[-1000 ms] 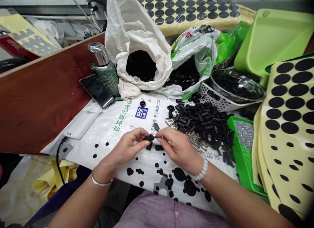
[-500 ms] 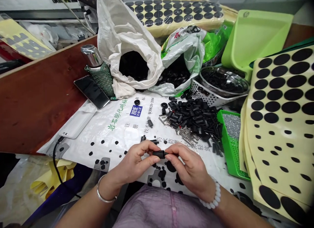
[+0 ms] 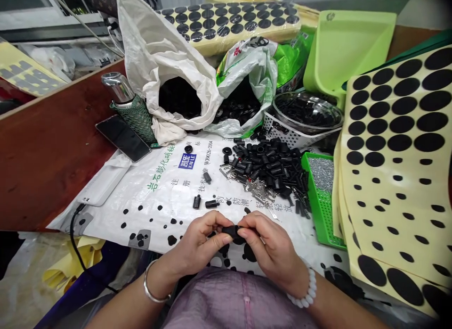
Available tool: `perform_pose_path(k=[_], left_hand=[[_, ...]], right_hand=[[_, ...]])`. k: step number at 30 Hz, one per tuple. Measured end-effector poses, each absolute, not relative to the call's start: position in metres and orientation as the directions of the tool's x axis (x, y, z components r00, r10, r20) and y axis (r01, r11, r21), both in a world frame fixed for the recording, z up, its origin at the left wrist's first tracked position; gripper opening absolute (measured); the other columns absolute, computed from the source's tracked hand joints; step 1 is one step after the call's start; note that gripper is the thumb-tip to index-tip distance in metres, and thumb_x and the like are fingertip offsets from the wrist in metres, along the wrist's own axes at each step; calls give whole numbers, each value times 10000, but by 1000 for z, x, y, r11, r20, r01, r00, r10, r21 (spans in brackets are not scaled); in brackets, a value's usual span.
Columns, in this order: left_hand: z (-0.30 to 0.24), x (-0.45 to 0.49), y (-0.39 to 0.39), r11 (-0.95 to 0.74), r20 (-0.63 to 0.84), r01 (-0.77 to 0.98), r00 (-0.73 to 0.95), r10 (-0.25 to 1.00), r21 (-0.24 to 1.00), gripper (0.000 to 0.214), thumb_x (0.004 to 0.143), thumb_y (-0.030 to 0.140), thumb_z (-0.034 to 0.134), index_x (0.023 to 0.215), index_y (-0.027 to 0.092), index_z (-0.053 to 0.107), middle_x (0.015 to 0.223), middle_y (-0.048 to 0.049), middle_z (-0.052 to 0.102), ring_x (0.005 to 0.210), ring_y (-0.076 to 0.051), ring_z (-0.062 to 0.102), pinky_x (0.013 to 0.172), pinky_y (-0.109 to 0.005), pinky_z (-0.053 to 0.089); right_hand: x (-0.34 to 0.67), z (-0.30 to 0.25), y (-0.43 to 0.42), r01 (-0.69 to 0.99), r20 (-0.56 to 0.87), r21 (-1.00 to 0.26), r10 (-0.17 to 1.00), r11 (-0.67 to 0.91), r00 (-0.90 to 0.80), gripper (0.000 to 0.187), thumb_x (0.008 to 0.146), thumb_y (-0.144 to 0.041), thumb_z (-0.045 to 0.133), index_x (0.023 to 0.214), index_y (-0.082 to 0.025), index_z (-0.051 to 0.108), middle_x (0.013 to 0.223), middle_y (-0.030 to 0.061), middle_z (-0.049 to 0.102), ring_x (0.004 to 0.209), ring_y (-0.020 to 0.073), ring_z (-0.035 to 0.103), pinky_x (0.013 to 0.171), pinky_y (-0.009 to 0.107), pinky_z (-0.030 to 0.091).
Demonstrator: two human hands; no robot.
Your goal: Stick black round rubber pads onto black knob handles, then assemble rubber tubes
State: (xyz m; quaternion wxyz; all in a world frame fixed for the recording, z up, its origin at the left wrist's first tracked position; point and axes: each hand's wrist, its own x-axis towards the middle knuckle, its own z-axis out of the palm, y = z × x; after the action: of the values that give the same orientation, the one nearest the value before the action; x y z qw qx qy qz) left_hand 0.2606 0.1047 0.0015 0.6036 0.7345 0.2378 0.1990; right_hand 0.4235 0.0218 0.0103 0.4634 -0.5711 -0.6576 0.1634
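Between both hands, close to my body, is a small black plastic cylinder (image 3: 231, 231). My left hand (image 3: 199, 242) pinches its left end between thumb and fingers. The thumb and forefinger of my right hand (image 3: 270, 246) close on its right end, and the fingertips hide that end. Beyond the hands, two similar black cylinders with narrow tips lie on the white sheet, one upright-looking part (image 3: 197, 201) and one lying part (image 3: 212, 204). Farther off is a heap of black plastic parts (image 3: 271, 164), with small metal strips (image 3: 259, 190) spread along its near side.
A green tray (image 3: 319, 225) holding small silvery pieces stands right of the heap, beside sheets of black round stickers (image 3: 399, 178). Behind are a white sack (image 3: 169, 60), a plastic bag (image 3: 264, 74) and a clear bowl (image 3: 307, 114). A phone (image 3: 123, 138) and bottle (image 3: 130, 107) sit left.
The view has shifted, so the table items appear farther left. My right fingers have moved in closer to the cylinder, covering the thin tip that showed before; both hands still hold it.
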Motion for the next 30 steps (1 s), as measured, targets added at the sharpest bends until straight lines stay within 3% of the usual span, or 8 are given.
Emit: perform_pose_path(k=[5, 10, 13, 17, 20, 22, 26, 30], left_hand=[[-3, 264, 102, -463, 192, 162, 756, 626, 872, 149, 865, 239, 501, 1000, 177, 508, 886, -51, 592, 830, -156, 558, 746, -283, 452], [-7, 268, 103, -680, 365, 131, 762, 535, 722, 175, 857, 179, 490, 1031, 187, 483, 935, -69, 603, 883, -178, 562, 789, -318, 454], [-10, 272, 103, -597, 311, 119, 764, 566, 793, 151, 847, 186, 509, 999, 181, 510, 895, -58, 606, 837, -168, 562, 759, -304, 454], [-14, 279, 101, -113, 50, 49, 677, 735, 992, 163, 817, 260, 577, 952, 178, 538, 805, -23, 595, 729, -131, 563, 661, -248, 456], [-14, 284, 100, 231, -104, -100, 677, 729, 968, 222, 783, 289, 623, 941, 171, 522, 738, -1, 597, 644, -108, 563, 615, -227, 451], [-12, 287, 98, 330, -113, -176, 709, 696, 928, 239, 774, 285, 635, 942, 174, 508, 749, -5, 610, 659, -112, 576, 645, -237, 455], [-10, 287, 96, 335, -66, -207, 757, 650, 919, 181, 814, 265, 588, 944, 193, 485, 818, -17, 613, 768, -133, 587, 726, -264, 453], [-2, 281, 100, -79, 99, -60, 680, 727, 995, 155, 845, 211, 534, 997, 185, 535, 962, -58, 580, 857, -146, 556, 773, -283, 443]], right_hand=[[422, 2, 18, 567, 364, -795, 917, 216, 161, 127, 884, -179, 431, 786, -184, 511, 688, 7, 531, 618, 131, 513, 556, 237, 410], [421, -3, 20, 357, 146, -933, 953, 44, 265, 197, 890, -278, 441, 722, -192, 498, 609, -27, 489, 541, 112, 459, 495, 215, 385], [423, -3, 24, 277, 87, -961, 952, 2, 295, 230, 883, -314, 465, 688, -193, 488, 574, -43, 454, 517, 100, 425, 474, 206, 362], [426, -3, 27, 253, 103, -967, 946, 22, 309, 207, 866, -322, 506, 706, -190, 499, 582, -47, 451, 511, 93, 415, 470, 207, 357], [424, -6, 25, 242, 171, -965, 939, 99, 299, 146, 843, -323, 553, 905, -192, 534, 694, -25, 514, 557, 103, 467, 500, 221, 402], [422, -7, 23, 295, 256, -940, 925, 171, 279, 222, 836, -295, 569, 1034, -200, 536, 835, 14, 548, 665, 126, 521, 571, 246, 438], [421, -7, 21, 372, 357, -893, 902, 252, 244, 176, 857, -216, 533, 1025, -208, 584, 987, 60, 555, 926, 177, 538, 748, 292, 461], [426, -3, 19, 477, 427, -832, 876, 284, 224, 190, 853, -195, 542, 1040, -192, 569, 1000, 66, 594, 955, 186, 549, 814, 317, 452]])
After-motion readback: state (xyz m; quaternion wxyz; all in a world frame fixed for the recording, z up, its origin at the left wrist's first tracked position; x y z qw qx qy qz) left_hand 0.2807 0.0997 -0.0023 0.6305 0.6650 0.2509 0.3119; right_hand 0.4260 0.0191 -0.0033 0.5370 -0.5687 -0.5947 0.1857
